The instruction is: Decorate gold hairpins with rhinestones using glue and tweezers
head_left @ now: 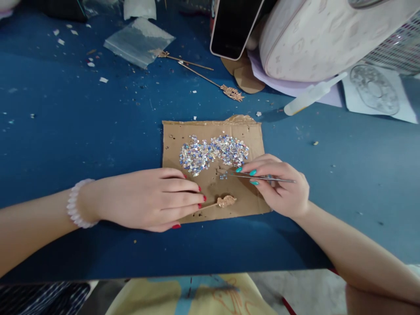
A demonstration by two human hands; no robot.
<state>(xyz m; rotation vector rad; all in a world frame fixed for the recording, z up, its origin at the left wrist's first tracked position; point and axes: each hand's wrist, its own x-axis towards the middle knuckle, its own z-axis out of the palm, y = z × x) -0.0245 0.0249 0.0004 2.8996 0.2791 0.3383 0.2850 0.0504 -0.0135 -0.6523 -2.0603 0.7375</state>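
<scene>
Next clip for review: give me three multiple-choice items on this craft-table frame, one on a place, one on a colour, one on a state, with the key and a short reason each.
1. Where does the pile of sequins lie?
A. On the cardboard sheet
B. Inside the plastic bag
C. On the phone

2. What colour are the nails of the right hand?
A. Red
B. Teal
C. Black

3. How does the right hand hold the tweezers?
A. Lying loose on the table
B. Pinched in the fingers, tip toward the sequins
C. Upright in a cup

Key: 1 A, the sequins spread across the brown sheet. 2 B, teal nails show on the right hand; the left hand has red ones. 3 B, the fingers close around the tweezers, whose tip points at the pile.
</scene>
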